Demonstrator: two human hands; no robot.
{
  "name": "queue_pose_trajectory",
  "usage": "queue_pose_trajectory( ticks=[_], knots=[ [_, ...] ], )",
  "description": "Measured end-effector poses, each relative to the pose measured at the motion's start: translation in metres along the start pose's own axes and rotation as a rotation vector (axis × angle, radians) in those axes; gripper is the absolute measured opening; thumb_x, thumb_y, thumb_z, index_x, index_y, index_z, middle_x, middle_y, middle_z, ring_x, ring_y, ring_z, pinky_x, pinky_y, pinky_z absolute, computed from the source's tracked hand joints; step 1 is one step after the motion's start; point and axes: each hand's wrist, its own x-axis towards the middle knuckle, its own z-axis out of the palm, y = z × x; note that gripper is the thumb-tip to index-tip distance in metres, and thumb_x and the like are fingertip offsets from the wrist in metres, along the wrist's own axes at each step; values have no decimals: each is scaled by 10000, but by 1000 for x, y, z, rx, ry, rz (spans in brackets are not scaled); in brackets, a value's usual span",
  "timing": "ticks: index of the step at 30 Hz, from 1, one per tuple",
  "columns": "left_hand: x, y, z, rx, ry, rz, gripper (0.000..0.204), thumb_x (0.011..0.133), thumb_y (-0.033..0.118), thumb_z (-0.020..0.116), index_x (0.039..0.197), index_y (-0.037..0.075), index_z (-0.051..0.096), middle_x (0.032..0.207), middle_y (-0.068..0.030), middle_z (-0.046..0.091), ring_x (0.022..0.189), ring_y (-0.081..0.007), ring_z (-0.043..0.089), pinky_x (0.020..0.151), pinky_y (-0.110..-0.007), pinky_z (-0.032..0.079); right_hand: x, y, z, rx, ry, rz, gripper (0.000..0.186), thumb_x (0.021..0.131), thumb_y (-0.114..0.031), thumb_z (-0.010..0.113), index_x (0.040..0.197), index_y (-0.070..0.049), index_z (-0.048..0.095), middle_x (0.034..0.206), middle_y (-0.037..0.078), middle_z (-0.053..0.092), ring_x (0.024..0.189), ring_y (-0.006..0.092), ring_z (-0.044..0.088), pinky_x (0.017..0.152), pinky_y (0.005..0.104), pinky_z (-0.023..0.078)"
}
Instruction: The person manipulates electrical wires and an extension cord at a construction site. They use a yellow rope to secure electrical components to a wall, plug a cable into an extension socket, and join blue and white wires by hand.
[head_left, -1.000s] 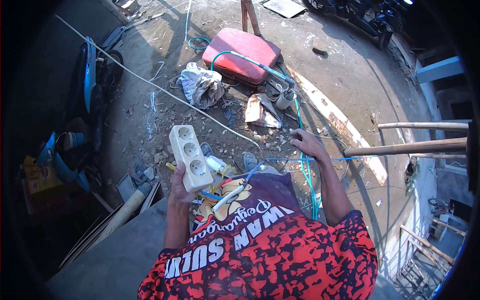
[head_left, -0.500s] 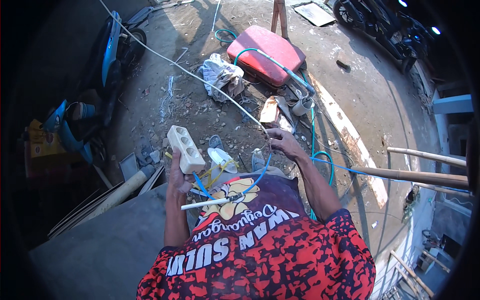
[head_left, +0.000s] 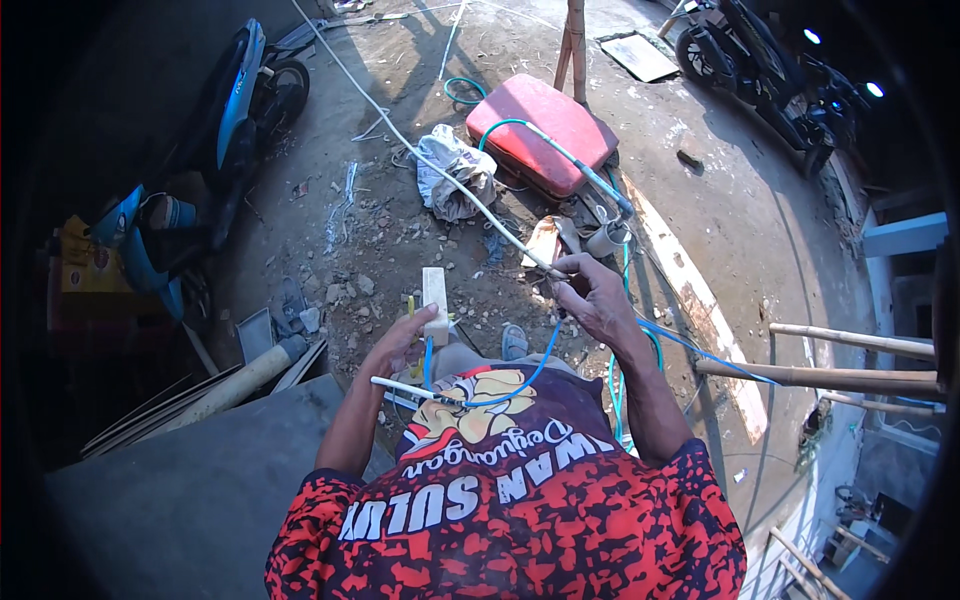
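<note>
My left hand (head_left: 402,338) is closed on a white multi-socket extension block (head_left: 434,295), turned so that a narrow side shows and its holes are hidden. A blue wire (head_left: 428,362) comes out of the block's near end. Close by, a short length of white cable sheath (head_left: 402,388) lies across my shirt front, with a blue wire (head_left: 532,378) curving from it up toward my right hand. In a pinch, my right hand (head_left: 598,298) grips the end of a long white cable (head_left: 462,188) that runs away to the far left. The join under those fingers is too small to make out.
A red case-like box (head_left: 545,135) lies ahead with a green hose (head_left: 512,122) over it, beside a crumpled sack (head_left: 455,170). A long plank (head_left: 690,290) and bamboo poles (head_left: 830,370) are at right. Motorbikes (head_left: 235,100) stand at both sides; rubble covers the ground.
The socket block has turned from showing its holed face to showing a narrow side, and has moved right with my left hand. My right hand has shifted slightly right with the cable.
</note>
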Motion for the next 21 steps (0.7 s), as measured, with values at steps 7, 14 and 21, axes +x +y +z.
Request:
queue_pose_trajectory(
  ticks=[7, 14, 21],
  knots=[
    [-10, 42, 28, 170, -13, 159, 647, 875, 541, 584, 1281, 48, 476, 773, -7, 584, 513, -37, 371, 445, -215, 275, 0, -18, -22, 45, 46, -28, 177, 864, -53, 612, 1031, 4, 597, 859, 11, 584, 718, 57, 557, 589, 214, 457],
    [0, 45, -14, 163, 9, 313, 348, 937, 344, 595, 986, 6, 661, 682, 9, 560, 491, -25, 367, 440, -203, 257, -5, -51, -24, 83, 36, -195, 250, 771, -62, 642, 1017, -21, 628, 898, 30, 564, 724, 78, 522, 624, 237, 429],
    [-77, 79, 42, 164, 3, 635, 282, 911, 252, 648, 1034, 0, 614, 795, -35, 627, 710, -81, 578, 635, -225, 453, -9, -56, 10, 53, -56, -71, 327, 738, -83, 620, 1056, -9, 619, 904, 54, 563, 739, 130, 525, 658, 272, 438]
  ],
)
